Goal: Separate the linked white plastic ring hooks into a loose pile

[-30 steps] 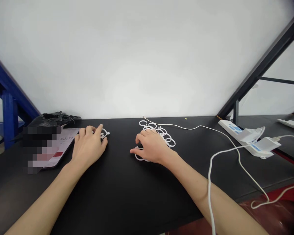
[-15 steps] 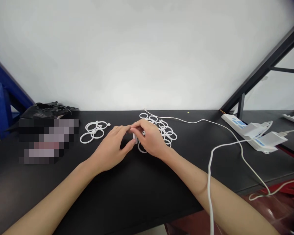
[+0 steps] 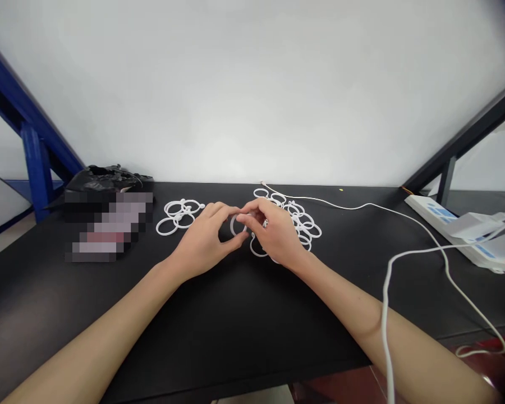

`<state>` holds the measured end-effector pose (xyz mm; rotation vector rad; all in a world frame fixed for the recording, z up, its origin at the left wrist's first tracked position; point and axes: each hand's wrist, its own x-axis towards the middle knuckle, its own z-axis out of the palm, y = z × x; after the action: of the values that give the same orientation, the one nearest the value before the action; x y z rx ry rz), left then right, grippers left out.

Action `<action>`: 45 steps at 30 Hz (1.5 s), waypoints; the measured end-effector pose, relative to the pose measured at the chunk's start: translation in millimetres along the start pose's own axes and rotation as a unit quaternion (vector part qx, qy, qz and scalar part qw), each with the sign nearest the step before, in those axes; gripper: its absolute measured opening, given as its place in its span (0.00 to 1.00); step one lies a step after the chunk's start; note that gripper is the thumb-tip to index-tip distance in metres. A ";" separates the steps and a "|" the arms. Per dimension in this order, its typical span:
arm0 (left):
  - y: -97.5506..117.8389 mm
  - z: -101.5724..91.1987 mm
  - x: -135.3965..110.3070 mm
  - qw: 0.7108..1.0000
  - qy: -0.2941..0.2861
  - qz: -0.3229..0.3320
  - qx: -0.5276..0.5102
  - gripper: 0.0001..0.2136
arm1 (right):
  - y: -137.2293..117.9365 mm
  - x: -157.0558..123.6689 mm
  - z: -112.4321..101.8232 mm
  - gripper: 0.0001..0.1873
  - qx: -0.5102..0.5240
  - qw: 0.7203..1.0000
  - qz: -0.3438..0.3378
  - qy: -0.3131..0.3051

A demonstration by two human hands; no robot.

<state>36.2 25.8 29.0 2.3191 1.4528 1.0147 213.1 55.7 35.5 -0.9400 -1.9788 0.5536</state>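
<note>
1. One white ring (image 3: 232, 225) was at the centre of the frame, between both hands and touching each; being round, it showed no long axis.
2. The left hand (image 3: 202, 241) stood at its left, thumb and forefinger spread in a curve, gripping its rim below and above.
3. The right hand (image 3: 280, 233), equally near, had thumb and forefinger almost closed, pinching the rim at upper right.
4. At least four loose rings (image 3: 178, 217) overlapped on the desk (image 3: 235, 314), left of centre.
5. A pile (image 3: 307, 225) of at least seven more lay right of centre, partly hidden by the right hand, so no exact count was possible.
6. One power strip (image 3: 427, 207) with two plugs (image 3: 467, 224) sat at the right edge.
</note>
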 end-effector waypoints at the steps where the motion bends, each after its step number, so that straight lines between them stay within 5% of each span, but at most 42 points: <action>1: 0.1 -1.4 -0.1 1.000 -0.002 0.003 -0.002 0.14 | -1.2 0.5 -0.9 0.07 0.010 1.000 0.011 -0.005; 10: -1.8 -0.1 2.5 0.999 -0.021 0.018 0.026 0.13 | 0.0 1.5 -2.2 0.10 0.000 0.999 0.040 -0.031; 17: -32.2 -12.9 4.0 0.955 0.041 -0.102 0.275 0.20 | 12.2 8.8 -17.1 0.13 -0.173 0.983 0.039 0.039; 22: -43.0 -16.9 0.0 0.939 0.030 -0.133 0.316 0.22 | 9.5 12.3 -26.1 0.15 -0.287 0.956 -0.032 -0.047; 28: -27.6 -9.5 4.4 0.962 0.031 -0.082 0.257 0.20 | 0.6 3.6 -20.8 0.12 -0.345 0.922 -0.042 -0.169; 32: -19.1 -4.9 5.9 0.983 0.008 -0.018 0.180 0.18 | -2.1 -0.6 -15.9 0.05 -0.316 0.927 -0.026 -0.201; 36: -11.4 -9.5 2.9 0.994 -0.070 0.043 0.070 0.19 | -1.0 -0.4 -10.9 0.03 -0.232 0.962 -0.008 -0.141; 40: -5.1 -15.2 0.1 0.994 -0.108 0.031 0.012 0.24 | -0.8 0.0 -5.7 0.01 -0.095 0.995 -0.002 -0.041; 45: -3.5 -11.9 1.1 0.994 -0.111 0.005 0.008 0.19 | -5.6 -2.9 -1.5 0.02 -0.025 0.998 -0.050 -0.006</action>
<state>26.2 26.5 36.5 2.3652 1.3689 0.7222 213.0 50.0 38.6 -0.8646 -2.0470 0.4555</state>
